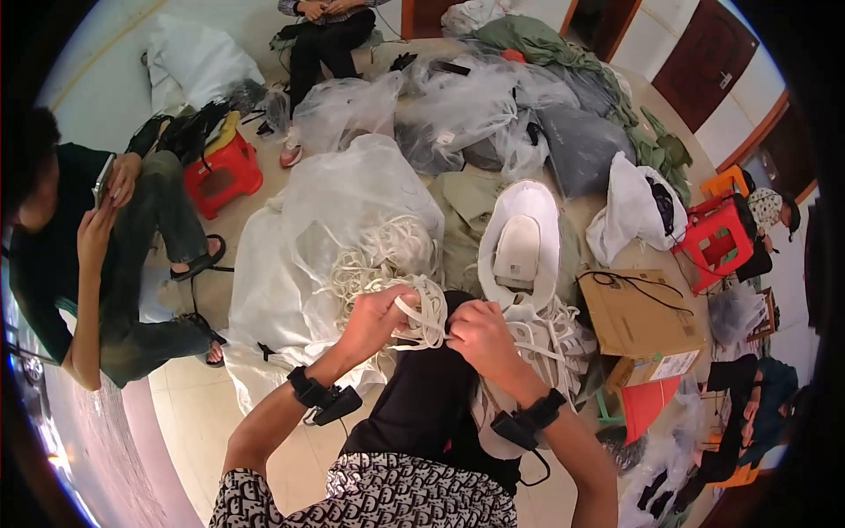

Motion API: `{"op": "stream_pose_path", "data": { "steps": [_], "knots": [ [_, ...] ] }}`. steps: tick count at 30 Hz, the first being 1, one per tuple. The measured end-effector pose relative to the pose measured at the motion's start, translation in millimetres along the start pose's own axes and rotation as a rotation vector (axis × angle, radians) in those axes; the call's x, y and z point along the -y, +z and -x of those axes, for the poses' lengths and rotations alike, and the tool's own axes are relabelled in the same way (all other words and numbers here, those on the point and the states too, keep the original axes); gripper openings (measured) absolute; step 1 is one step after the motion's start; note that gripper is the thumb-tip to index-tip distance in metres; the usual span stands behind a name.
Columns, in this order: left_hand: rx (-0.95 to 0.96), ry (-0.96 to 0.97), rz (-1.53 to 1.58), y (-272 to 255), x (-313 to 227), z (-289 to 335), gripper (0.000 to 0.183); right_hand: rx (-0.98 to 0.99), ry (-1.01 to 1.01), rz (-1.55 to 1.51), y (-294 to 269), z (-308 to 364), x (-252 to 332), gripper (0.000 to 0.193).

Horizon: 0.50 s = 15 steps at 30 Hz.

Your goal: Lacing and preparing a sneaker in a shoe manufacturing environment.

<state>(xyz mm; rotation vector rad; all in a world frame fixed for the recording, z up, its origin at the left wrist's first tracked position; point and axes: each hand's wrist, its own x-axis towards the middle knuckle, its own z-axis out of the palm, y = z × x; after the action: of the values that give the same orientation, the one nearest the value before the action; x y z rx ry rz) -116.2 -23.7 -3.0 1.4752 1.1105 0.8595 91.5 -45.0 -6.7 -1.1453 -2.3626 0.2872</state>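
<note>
Both hands are working at lap level, approx centre frame. Left hand (374, 312) is closing round a white elastic strap (421, 310), pinching it w/ fingers curled; right hand (480, 334) is also closed, gripping the same strap just beside the left, knuckles facing up. Strap is running between the two hands & trailing into a tangled pile of white straps (387, 255) that is lying in a big clear plastic bag (290, 264) on the floor, left of the hands. More loose white strap is hanging over the person's right knee, near a white cap (519, 242) w/ its inside showing, sitting just beyond the right hand. Each wrist is wearing a black band w/ a small device.

Cardboard box (638, 321) is sitting on the floor to the right, black cord lying across its top. Red plastic stool (224, 167) is standing well apart, upper left; another red stool (722, 233) far right. Another person at left is sitting, holding a phone (104, 180). Clear bags of grey & green fabric (493, 114) are piling up behind.
</note>
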Motion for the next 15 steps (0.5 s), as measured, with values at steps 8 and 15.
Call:
{"op": "stream_pose_path", "data": {
  "steps": [8,15],
  "knots": [
    [0.045,0.214,-0.516,5.1,23.7,-0.1,0.039,0.058,0.694,-0.892,-97.4,8.5,48.6,0.009],
    [-0.16,0.486,-0.939,15.4,35.2,-25.7,0.034,-0.222,0.162,-0.721,-142.3,26.4,67.4,0.011]
  ]
}}
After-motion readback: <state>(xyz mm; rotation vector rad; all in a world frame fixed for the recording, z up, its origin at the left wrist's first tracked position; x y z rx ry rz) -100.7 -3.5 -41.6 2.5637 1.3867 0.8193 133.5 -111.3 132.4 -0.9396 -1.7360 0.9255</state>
